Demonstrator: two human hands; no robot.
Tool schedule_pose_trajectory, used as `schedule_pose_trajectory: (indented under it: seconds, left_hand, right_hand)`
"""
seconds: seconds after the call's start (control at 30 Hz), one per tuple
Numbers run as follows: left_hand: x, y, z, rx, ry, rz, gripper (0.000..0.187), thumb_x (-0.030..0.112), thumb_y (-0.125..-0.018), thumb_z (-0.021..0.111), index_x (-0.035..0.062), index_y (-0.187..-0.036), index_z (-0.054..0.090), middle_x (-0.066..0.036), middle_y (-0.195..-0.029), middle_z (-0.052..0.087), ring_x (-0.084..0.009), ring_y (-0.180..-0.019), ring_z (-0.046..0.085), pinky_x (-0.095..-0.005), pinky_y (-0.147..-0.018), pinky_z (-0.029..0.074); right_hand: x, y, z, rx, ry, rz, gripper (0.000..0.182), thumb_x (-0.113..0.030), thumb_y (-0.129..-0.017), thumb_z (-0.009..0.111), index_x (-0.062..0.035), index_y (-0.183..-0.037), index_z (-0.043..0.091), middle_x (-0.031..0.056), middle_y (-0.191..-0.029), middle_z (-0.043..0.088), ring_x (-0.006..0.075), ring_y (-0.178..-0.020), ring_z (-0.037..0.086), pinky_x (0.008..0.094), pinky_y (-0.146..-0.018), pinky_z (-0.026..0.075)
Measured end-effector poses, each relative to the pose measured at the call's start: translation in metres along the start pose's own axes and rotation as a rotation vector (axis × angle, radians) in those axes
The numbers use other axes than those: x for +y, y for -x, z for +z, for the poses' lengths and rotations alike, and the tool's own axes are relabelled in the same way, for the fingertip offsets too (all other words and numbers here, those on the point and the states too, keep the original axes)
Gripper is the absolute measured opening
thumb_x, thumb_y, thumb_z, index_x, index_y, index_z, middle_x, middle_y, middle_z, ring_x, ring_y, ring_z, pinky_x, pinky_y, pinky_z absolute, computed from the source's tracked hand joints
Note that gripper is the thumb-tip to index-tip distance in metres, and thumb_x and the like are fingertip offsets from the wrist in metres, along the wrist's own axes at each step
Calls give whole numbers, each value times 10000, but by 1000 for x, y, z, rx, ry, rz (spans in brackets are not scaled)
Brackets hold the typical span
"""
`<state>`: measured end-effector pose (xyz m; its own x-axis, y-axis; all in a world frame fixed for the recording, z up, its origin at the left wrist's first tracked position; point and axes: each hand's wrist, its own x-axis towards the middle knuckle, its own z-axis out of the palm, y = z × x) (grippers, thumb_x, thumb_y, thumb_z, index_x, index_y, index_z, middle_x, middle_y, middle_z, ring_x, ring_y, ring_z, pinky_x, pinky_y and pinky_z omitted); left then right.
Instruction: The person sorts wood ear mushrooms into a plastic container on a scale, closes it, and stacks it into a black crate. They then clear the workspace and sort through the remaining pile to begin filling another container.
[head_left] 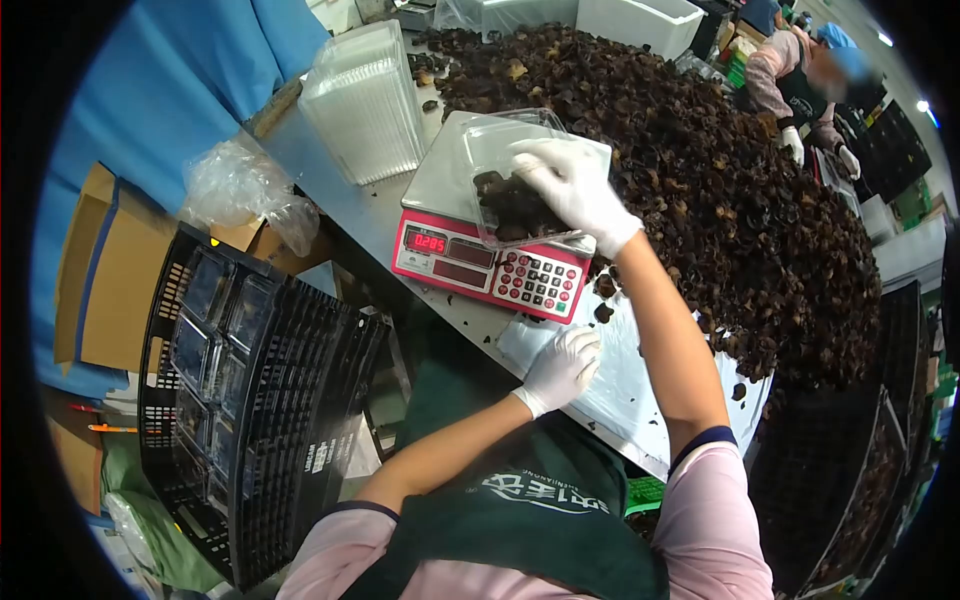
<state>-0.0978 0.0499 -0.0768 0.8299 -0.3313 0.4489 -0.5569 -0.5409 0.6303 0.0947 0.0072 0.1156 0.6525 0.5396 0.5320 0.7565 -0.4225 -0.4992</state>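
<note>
On the red scale (487, 262) sits a clear tray (520, 180) of dark dried fungus; the right hand (575, 190) presses loosely into it, gripping nothing visible. Below the scale, the left hand (562, 368) rests curled on the table edge (380, 215), holding nothing.

Head cam, looks fwd and down, close over scale (490, 262), fisheye
</note>
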Motion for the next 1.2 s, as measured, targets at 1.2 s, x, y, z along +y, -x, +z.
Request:
schedule_pose_trajectory:
  seconds: [1.2]
  left_hand:
    - [-2,-3,0,48,11,98,237,104,-841,673,-2,-1051,644,-140,-1164,610,-346,-1182,546,-441,-1019,453]
  right_hand:
    - [18,261,-12,314,51,671,198,-28,-903,688,-38,-1099,708,108,-1052,683,206,-945,666,292,-848,520]
